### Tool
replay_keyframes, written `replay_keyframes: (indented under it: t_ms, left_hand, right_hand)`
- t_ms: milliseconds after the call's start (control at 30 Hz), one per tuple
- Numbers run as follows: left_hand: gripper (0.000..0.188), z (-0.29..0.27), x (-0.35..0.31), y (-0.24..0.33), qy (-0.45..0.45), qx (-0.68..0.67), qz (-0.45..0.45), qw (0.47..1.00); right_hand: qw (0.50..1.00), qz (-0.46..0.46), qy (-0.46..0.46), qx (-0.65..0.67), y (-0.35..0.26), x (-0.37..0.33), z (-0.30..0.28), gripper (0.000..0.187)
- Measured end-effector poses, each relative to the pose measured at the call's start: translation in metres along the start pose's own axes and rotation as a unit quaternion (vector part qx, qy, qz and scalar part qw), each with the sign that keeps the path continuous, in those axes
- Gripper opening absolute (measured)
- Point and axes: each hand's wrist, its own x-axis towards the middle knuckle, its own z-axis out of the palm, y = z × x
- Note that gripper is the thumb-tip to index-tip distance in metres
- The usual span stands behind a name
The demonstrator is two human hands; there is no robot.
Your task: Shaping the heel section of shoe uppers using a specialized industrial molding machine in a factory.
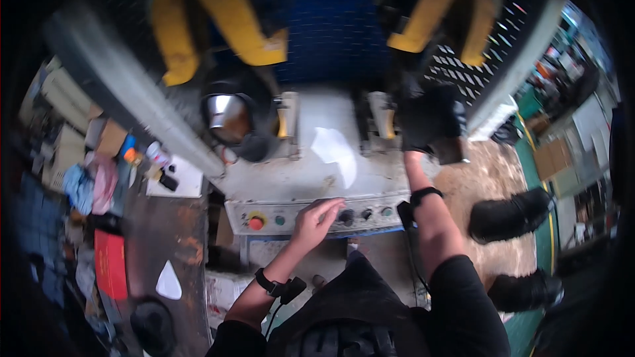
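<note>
My left hand (316, 223) hovers at the front control panel (301, 220) of a machine, its fingers stretched out and holding nothing. Close by its fingertips is a black knob (346, 216). My right arm reaches forward to the right station, where a black boot-like piece (433, 119) sits under a yellow U-shaped clamp (450, 10). That piece covers my right hand (413, 157) almost wholly, so its fingers are hidden. The left station bears another black piece (258, 135) with a shiny metal face, below a second yellow U-shaped clamp (211, 3). Motion blurs both stations.
A white sheet-like piece (336, 152) lies on the machine bed between the stations. The panel carries a red button (256, 223). Black boots (512, 215) stand on the right-hand bench. On the left table (142, 231) lie a white pointed piece (169, 282) and a red box (111, 264).
</note>
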Motion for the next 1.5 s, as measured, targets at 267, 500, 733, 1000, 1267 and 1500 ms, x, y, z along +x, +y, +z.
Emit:
replay_keyframes:
  t_ms: [267,500,733,1000,1267,1500]
  left_hand:
    - [0.020,-0.128,0.001,0.036,0.422,0.002,0.040,0.906]
    - [0.024,-0.182,0.044,0.082,0.381,0.313,-0.008,0.870]
    - [0.027,-0.114,-0.045,0.111,0.363,0.330,0.152,0.858]
    - [0.032,-0.042,-0.115,0.113,0.001,0.419,0.245,0.874]
    - [0.038,0.021,-0.119,0.097,-0.108,0.336,0.283,0.892]
    - [0.040,0.112,-0.099,0.112,-0.166,0.271,0.325,0.891]
  right_hand:
    - [0.995,0.023,-0.093,0.015,0.001,0.043,0.040,0.044]
    - [0.993,0.029,-0.116,0.003,0.019,0.068,0.062,0.044]
    - [0.957,0.171,-0.200,0.125,-0.021,0.004,0.015,0.045]
    - [0.602,0.410,-0.603,0.326,-0.172,-0.284,-0.041,0.063]
    - [0.708,0.439,-0.386,0.396,-0.177,-0.290,-0.119,0.037]
    - [0.776,0.323,-0.281,0.464,-0.187,-0.253,-0.256,0.042]
